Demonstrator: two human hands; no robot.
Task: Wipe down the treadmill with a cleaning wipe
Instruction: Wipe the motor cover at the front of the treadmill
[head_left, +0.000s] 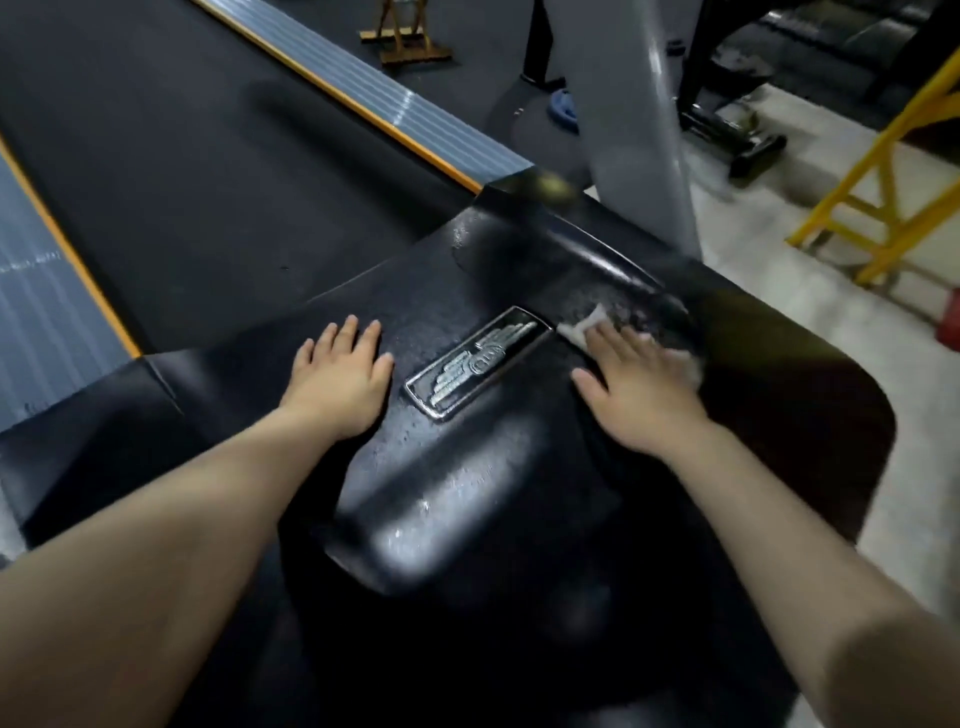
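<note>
- The person bends over the black motor cover (467, 467) of the treadmill, with both forearms reaching forward; the cover fills the middle of the view and shines wet in several spots.
- The right hand (636, 387) lies flat at about 3 o'clock from the silver emblem plate (480, 358). Its fingers (613, 340) are stretched out and press the cleaning wipe (584, 325) on the cover; they do not curl around it. A white corner of the wipe shows past the fingertips and a little at the far side of the hand, so most of it is under the palm. I think the flat hand is used because it spreads the pressure over more of the wipe.
- The left hand (340, 376) rests at about 9 o'clock from the emblem plate, released and empty, the fingers straight on the cover. It seems to support the body weight during the lean.
- The running belt (208, 182) goes away toward 11 o'clock, with a grey side rail (374, 98) edged in orange beside it.
- A grey upright post (634, 130) stands at 1 o'clock, and a yellow metal frame (893, 171) on the floor at 2 o'clock.
- Judging by the wet marks, the cover is partly wiped; whether the belt and rail are cleaned I cannot tell.
</note>
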